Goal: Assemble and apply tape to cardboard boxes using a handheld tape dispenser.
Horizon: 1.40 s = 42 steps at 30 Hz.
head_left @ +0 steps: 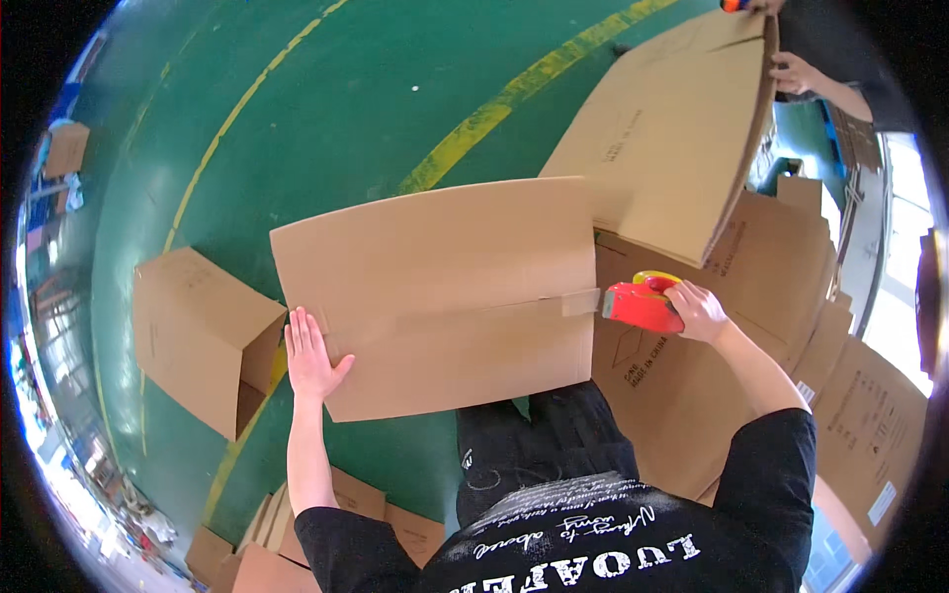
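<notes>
In front of me a brown cardboard box (435, 267) shows its closed flaps, which meet along a seam across the middle. My left hand (313, 358) lies flat with fingers stretched out on the box's left edge. In my right hand (700, 310) is a red and yellow tape dispenser (645, 304), just off the box's right edge. A short strip of clear tape (579, 302) covers the right end of the seam and reaches toward the dispenser.
An open box (193, 331) lies on the green floor (326, 128) at left. At upper right, a co-worker's hand (799, 74) holds a large carton (662, 128). Flat cardboard sheets (682, 385) lean at my right; more cardboard (267, 568) is stacked lower left.
</notes>
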Available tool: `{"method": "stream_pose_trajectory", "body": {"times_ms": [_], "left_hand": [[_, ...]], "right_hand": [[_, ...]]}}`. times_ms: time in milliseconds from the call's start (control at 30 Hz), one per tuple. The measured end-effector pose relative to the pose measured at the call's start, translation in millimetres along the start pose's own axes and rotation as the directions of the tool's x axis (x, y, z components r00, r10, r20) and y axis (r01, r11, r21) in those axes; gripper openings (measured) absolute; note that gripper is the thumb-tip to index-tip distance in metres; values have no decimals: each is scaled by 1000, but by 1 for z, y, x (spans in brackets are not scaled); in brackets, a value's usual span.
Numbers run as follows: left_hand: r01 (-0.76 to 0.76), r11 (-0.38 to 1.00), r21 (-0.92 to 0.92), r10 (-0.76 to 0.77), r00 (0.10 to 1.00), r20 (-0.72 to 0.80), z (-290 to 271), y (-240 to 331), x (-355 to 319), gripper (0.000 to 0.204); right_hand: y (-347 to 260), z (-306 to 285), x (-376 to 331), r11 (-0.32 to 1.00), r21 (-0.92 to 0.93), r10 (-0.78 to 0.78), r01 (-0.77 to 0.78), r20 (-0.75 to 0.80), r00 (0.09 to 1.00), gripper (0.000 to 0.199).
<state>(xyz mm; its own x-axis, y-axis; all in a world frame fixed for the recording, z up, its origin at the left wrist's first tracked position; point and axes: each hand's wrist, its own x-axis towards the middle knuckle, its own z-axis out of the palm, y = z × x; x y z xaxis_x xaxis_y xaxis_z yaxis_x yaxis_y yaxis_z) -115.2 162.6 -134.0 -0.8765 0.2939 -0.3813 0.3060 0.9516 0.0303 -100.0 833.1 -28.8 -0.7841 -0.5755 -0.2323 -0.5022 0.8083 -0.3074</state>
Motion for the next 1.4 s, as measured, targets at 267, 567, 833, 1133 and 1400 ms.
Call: {"method": "stream_pose_trajectory", "body": {"times_ms": [267,567,833,1133,1400], "left_hand": [[-10,995,104,14,999,-42,0,-1,-10,107],[-46,977,206,57,997,-48,7,4,-16,112],[-502,857,-120,506,862,11,4,151,62,117],[-487,853,-187,480,873,-82,-20,291,93,114],[-607,790,89,603,795,66,-29,206,72,112]], "right_hand": [[9,2,4,998,28,-52,52,-8,999,46],[26,50,4,1000,20,-24,22,100,995,45],[42,53,1,999,6,-42,42,176,983,43],[36,56,7,997,-10,-79,80,120,990,32],[-16,137,56,545,-747,-502,380,73,862,11]]}}
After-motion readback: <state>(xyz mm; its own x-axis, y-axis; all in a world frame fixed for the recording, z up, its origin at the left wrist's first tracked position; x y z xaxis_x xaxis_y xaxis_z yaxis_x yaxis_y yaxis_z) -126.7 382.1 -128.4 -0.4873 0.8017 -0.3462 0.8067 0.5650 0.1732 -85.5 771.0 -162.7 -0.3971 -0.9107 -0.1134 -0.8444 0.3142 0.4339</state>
